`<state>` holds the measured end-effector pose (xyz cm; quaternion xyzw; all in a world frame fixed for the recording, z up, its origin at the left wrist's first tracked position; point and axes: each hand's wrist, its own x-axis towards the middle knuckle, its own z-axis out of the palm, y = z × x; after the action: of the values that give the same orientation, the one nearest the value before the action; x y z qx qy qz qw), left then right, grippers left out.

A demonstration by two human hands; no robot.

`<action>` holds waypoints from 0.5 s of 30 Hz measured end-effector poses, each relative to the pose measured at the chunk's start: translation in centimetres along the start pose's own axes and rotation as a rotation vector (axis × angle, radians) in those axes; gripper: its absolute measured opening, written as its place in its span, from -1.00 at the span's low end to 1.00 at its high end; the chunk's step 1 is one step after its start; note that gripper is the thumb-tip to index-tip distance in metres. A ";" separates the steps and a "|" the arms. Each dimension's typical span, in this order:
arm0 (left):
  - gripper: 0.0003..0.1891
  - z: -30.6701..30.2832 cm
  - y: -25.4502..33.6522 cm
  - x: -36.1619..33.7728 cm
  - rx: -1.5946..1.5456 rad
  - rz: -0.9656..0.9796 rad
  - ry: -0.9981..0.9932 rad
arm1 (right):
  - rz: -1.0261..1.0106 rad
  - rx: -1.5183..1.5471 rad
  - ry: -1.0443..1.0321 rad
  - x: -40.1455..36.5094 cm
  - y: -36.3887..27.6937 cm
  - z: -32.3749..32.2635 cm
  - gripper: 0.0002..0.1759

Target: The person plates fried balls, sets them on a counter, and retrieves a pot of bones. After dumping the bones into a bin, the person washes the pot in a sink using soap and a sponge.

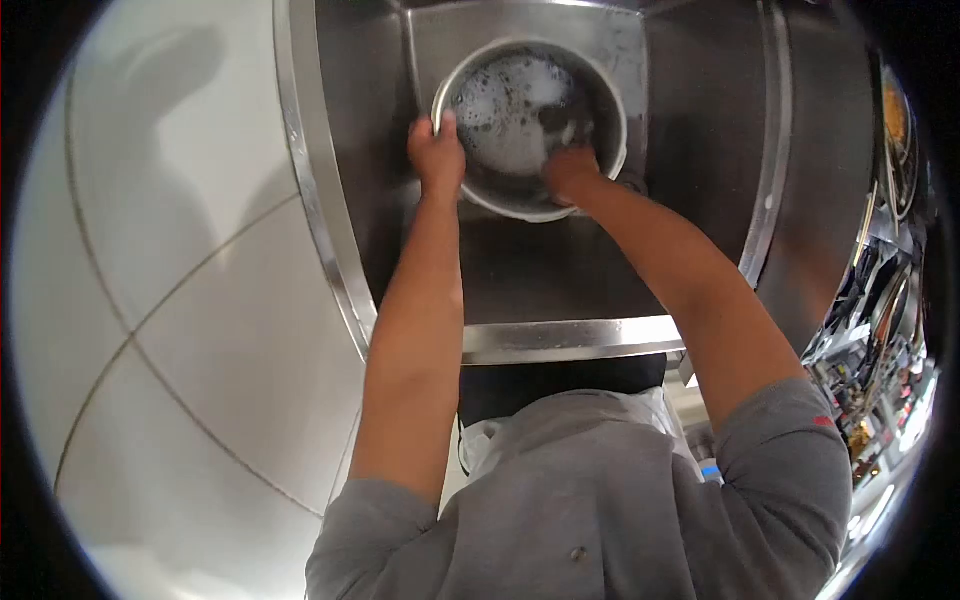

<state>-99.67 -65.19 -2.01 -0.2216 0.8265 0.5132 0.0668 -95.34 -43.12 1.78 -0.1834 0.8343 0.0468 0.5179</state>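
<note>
A round metal pot [530,212] sits in a stainless steel sink [560,280] and holds foamy, soapy water [510,110]. My left hand [437,155] grips the pot's rim on its left side, thumb and fingers closed round the edge. Inside the pot, at its lower right, is my right hand [572,165], reaching down into the water. Its fingers are blurred and partly under the suds, so whether they hold something cannot be made out.
White wall tiles [180,330] run along the left. The sink's front edge [570,338] lies between the pot and my body. On the far right, metal utensils and other small items [880,300] appear, distorted by the lens.
</note>
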 end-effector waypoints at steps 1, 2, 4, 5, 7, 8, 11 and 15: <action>-0.67 0.3 0.6 -0.3 -0.002 0.030 0.007 | -0.122 0.083 -0.018 6.0 -1.0 3.6 -0.54; -0.68 0.3 1.1 -0.4 0.000 0.063 0.012 | -0.144 0.382 -0.019 7.2 -2.8 3.6 -0.50; -0.68 0.5 0.0 0.3 0.013 0.116 0.042 | -0.070 1.182 -0.001 4.5 -6.5 -1.3 -0.43; -0.69 1.1 -1.1 0.9 0.023 0.129 0.061 | -0.116 1.112 0.115 2.9 -7.1 -1.4 -0.44; -0.69 1.6 -1.6 1.0 0.033 0.138 0.080 | -0.207 0.957 0.337 0.3 -7.5 -1.3 -0.45; -0.70 1.1 -1.0 0.9 0.036 0.136 0.073 | -0.222 0.666 0.351 -2.5 -6.0 -0.1 -0.45; -0.65 0.7 0.2 0.6 -0.019 0.096 -0.009 | -0.248 0.081 0.040 -6.2 3.3 -0.9 -0.40; -0.67 1.4 -0.9 1.0 0.010 0.110 0.019 | -0.112 0.563 0.018 0.6 -4.7 1.1 -0.30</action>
<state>-100.30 -64.61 -3.67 -0.1803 0.8407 0.5097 0.0317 -93.01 -47.30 1.31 -0.0785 0.8076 -0.2170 0.5428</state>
